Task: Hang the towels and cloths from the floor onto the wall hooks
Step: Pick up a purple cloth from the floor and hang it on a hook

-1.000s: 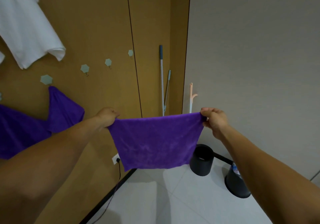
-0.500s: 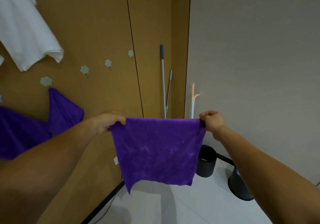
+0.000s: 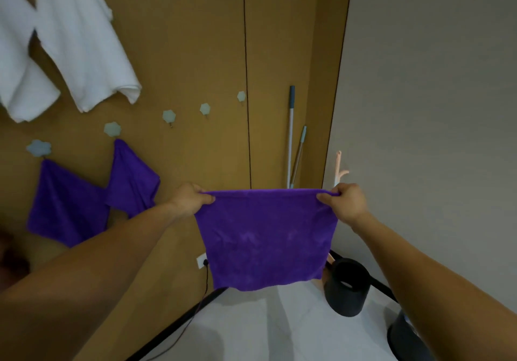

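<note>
A purple cloth [image 3: 265,237] hangs spread flat in front of me. My left hand [image 3: 190,198] pinches its top left corner and my right hand [image 3: 345,201] pinches its top right corner. On the brown wall to the left, two purple cloths [image 3: 67,206] [image 3: 133,179] hang from pale blue hooks [image 3: 39,147] [image 3: 112,129]. Three bare hooks [image 3: 169,116] [image 3: 205,108] [image 3: 241,96] follow to the right in a rising row. Two white towels [image 3: 81,44] [image 3: 16,81] hang higher up at the left.
Two mop handles [image 3: 291,137] lean in the corner where the brown wall meets a grey wall. A black bin [image 3: 347,288] and a second dark container [image 3: 405,338] stand on the white floor at the right. A wall socket [image 3: 202,261] with a black cord sits low.
My view has turned left and up, bringing more of the hung cloths and towels into sight. Both hands still hold the purple cloth stretched, now hanging flatter and straighter.
</note>
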### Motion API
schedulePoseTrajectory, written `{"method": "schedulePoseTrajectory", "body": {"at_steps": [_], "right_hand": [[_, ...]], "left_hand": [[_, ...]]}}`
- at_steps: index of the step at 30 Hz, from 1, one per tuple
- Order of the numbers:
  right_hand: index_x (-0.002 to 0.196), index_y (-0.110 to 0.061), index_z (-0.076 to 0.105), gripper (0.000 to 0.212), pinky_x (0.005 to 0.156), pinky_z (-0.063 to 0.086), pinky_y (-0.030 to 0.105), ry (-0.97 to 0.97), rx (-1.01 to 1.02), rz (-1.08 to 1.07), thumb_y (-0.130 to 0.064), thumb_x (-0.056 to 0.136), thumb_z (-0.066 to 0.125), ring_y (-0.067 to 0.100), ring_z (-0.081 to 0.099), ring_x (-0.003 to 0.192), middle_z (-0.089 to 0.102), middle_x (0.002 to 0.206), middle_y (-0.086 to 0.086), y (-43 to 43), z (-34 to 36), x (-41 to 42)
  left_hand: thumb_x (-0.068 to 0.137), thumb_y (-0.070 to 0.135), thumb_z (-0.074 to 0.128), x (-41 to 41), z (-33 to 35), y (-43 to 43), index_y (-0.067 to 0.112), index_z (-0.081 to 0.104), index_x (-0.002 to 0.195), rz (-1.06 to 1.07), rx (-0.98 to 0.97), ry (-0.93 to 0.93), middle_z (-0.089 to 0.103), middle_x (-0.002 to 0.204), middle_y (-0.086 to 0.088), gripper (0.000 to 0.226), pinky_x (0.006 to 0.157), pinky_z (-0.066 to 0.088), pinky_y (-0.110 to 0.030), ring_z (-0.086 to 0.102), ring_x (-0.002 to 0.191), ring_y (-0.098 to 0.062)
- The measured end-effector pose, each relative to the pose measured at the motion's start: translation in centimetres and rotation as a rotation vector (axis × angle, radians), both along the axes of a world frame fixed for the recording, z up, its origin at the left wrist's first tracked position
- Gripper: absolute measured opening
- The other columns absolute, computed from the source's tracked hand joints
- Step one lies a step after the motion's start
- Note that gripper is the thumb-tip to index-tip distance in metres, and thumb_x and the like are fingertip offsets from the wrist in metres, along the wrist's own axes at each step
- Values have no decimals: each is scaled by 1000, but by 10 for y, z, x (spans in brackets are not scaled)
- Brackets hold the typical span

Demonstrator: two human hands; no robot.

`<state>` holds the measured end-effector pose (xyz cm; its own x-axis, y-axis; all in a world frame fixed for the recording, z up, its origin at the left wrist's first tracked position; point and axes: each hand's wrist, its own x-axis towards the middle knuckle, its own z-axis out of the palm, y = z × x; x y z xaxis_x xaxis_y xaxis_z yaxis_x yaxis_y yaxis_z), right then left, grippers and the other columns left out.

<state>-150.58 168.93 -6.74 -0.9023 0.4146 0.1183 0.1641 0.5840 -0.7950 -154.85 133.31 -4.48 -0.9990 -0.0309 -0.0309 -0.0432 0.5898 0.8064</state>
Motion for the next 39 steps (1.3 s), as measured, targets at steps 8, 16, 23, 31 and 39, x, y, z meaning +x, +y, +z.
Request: {"method": "schedulePoseTrajectory", "body": {"at_steps": [8,16,23,31,39], "right_hand": [[72,-17,47,21,57,41,29,282,-64,206,-8,78,65,16,52,65,57,72,-1,-76,25,-52],[83,-16,63,27,63,39,25,200,-528,422,4,89,45,15,49,72,59,82,3,-162,45,-130],[89,-23,73,28,58,51,17,8,-208,826,-27,66,89,4,68,69,72,78,-11,-204,50,-194],[79,-9,73,19,68,56,34,65,-390,760,-27,80,77,19,69,73,74,81,8,-254,37,-282],[88,-3,64,24,67,53,27,99,-353,960,-26,89,68,14,64,72,68,83,8,-279,32,-387]], "left_hand": [[76,28,67,-12,20,-24,10,59,63,369,65,349,60,64,-5,24,61,44,-34,57,67,-25],[73,4,61,-71,29,-74,25,35,55,353,739,353,42,46,6,38,38,35,-19,42,38,-7],[87,5,51,-125,21,-107,25,52,80,321,452,381,55,76,6,21,52,43,-14,51,65,-7],[56,65,78,-177,18,-123,32,71,78,-33,70,261,63,68,22,41,57,42,-7,60,65,6],[92,33,62,-247,18,-132,35,73,84,100,35,358,73,85,19,13,68,47,-7,67,82,2]]}}
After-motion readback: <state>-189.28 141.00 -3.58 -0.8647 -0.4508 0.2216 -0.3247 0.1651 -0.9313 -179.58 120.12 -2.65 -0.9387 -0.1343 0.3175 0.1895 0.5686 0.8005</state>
